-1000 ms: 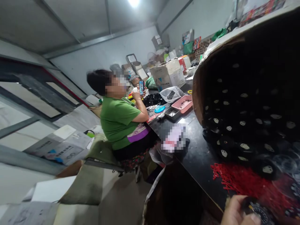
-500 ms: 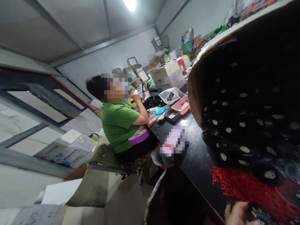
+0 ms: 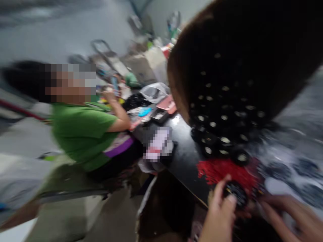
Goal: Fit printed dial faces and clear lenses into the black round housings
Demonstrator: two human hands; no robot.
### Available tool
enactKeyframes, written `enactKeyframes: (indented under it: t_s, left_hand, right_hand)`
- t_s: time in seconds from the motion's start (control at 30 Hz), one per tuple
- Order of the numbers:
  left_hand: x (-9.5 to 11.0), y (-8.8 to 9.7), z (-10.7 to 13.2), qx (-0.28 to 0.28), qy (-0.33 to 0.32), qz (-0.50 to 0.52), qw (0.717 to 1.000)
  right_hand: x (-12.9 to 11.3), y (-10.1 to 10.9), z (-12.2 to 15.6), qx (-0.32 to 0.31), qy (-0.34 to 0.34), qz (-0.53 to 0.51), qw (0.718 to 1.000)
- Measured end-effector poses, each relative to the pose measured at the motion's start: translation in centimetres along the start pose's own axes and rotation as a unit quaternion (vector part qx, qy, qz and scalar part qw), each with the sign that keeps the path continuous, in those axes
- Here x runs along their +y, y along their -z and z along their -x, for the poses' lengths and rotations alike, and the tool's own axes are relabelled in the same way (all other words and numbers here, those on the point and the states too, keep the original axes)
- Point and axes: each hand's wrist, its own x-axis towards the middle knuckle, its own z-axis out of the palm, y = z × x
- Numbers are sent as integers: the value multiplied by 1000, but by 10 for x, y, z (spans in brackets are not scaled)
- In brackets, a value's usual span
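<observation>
My left hand (image 3: pixel 220 211) grips a round black dial (image 3: pixel 236 194) with pale markings round its face, thumb on the front and fingers at the edge. At the lower right, my right hand (image 3: pixel 295 215) is blurred, its fingers curled in near the dial. Something pale seems to sit at those fingertips, too smeared to name. Just beyond the dial lies a heap of thin red sticks (image 3: pixel 214 169). Behind it, many black round pieces with pale centres (image 3: pixel 224 140) spill from a large tipped box (image 3: pixel 178 87).
A person in a green shirt (image 3: pixel 83 134) sits at the left holding a phone (image 3: pixel 115 84). Along the black table (image 3: pixel 179 144) stand a pink tray (image 3: pixel 168 103), a dark tray (image 3: pixel 159 116) and a clear bag (image 3: pixel 155 92). Clear plastic packs (image 3: pixel 282 169) lie at the right.
The view has swung right and down, blurring the picture. My left hand with the dial now shows more fully, and my right hand has come into view.
</observation>
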Motion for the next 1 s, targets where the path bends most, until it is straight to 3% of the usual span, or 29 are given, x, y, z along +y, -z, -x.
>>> enactKeyframes:
  t_s: [0.1,0.3,0.47,0.63,1.0]
  left_hand:
    - [10,-4,3,9,-10,-124,992]
    - [7,-8,10,-62,-2,-135,989]
    - [15,-12,21,-120,-52,-178,975]
    - [25,-14,28,-133,-84,-239,958]
    - [26,-4,38,-131,-152,-365,909]
  right_hand:
    - [-26,29,7,-38,-9,-20,999]
    - [-52,35,4,-78,-57,-7,995]
    - [-59,43,15,-89,-62,13,994]
    - [-62,45,21,-69,-66,2,995]
    - [-68,46,36,-87,-126,-35,988]
